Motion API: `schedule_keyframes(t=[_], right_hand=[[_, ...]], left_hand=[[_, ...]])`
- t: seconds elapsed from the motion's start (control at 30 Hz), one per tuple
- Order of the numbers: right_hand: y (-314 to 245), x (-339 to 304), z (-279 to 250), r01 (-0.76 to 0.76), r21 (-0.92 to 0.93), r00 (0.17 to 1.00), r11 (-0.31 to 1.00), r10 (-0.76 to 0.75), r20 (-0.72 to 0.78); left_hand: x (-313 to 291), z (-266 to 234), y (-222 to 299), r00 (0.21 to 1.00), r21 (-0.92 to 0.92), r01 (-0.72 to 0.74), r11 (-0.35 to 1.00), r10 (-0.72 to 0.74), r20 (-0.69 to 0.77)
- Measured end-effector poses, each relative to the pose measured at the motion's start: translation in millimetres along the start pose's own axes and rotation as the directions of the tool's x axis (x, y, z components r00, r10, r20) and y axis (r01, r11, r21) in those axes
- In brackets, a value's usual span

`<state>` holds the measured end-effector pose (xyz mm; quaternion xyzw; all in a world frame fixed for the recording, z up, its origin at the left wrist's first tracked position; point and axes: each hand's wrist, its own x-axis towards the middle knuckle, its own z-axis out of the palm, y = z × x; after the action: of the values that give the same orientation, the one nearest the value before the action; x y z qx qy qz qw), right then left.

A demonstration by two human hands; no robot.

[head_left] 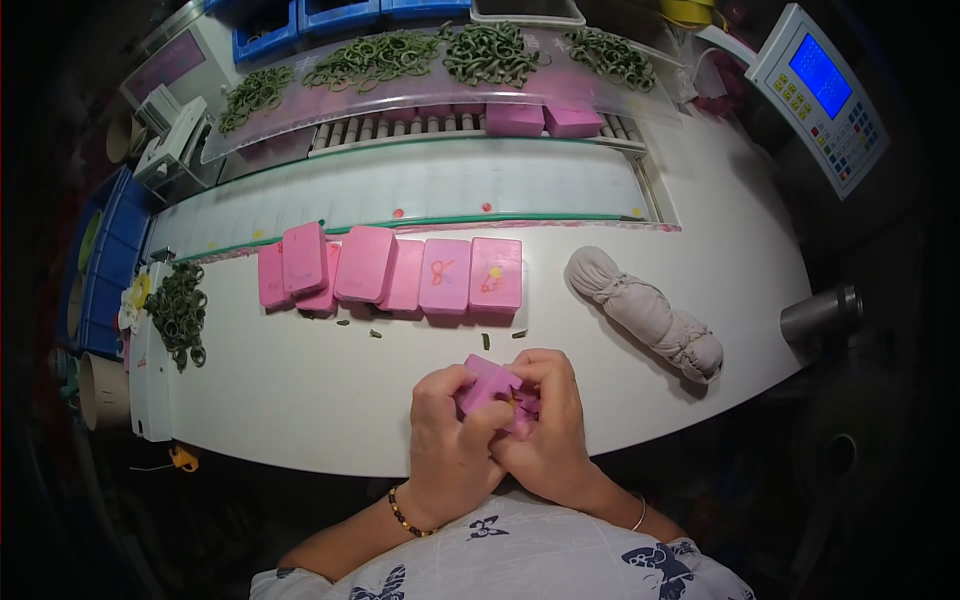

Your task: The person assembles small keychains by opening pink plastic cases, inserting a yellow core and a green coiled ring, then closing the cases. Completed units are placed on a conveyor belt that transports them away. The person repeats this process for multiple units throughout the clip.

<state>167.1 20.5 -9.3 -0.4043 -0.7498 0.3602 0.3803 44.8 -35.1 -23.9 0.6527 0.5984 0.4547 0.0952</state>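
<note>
Close to the table's near edge, my left hand [447,425] and my right hand [550,430] are closed around a small pink block-like piece [486,381]. Its side toward my right fingers looks uneven or opened, with a speck of yellow; my fingers cover much of it, so whether it is a box or solid I cannot tell. Beyond my hands, several pink blocks with rounded corners [496,274] form a row, some stacked at its left end. A few bear coloured scribbles. Small green bits [486,341] lie between the row and my hands.
A conveyor belt [420,180] crosses behind the row, with two pink blocks [515,119] on rollers beyond. Green loop heaps [375,58] sit on a clear shelf; another heap [180,310] is left. A bundled pale cloth [645,315] and a blue-screened panel [822,95] stand right.
</note>
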Motion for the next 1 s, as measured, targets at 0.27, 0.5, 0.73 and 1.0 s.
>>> schedule_keyframes(t=[0.27, 0.5, 0.73, 1.0], right_hand=[[8, -2, -9, -0.008, -0.023, 0.998, 1.000, 0.009, 0.059], [4, 2, -14, 0.028, -0.097, 0.994, 0.995, -0.017, 0.110], [2, 9, -23, -0.055, 0.209, 0.972, 0.976, 0.004, 0.236], [7, 43, -35, 0.036, 0.268, 0.936, 0.963, -0.127, 0.330]], left_hand=[[2, -12, 10, 0.981, 0.113, -0.154, 0.982, 0.138, 0.134], [4, -13, 5, 0.973, 0.049, -0.216, 0.975, 0.211, 0.096], [14, -24, 2, 0.978, -0.007, -0.197, 0.980, 0.197, 0.072], [35, -49, -29, 0.988, -0.281, -0.131, 0.951, 0.147, 0.036]])
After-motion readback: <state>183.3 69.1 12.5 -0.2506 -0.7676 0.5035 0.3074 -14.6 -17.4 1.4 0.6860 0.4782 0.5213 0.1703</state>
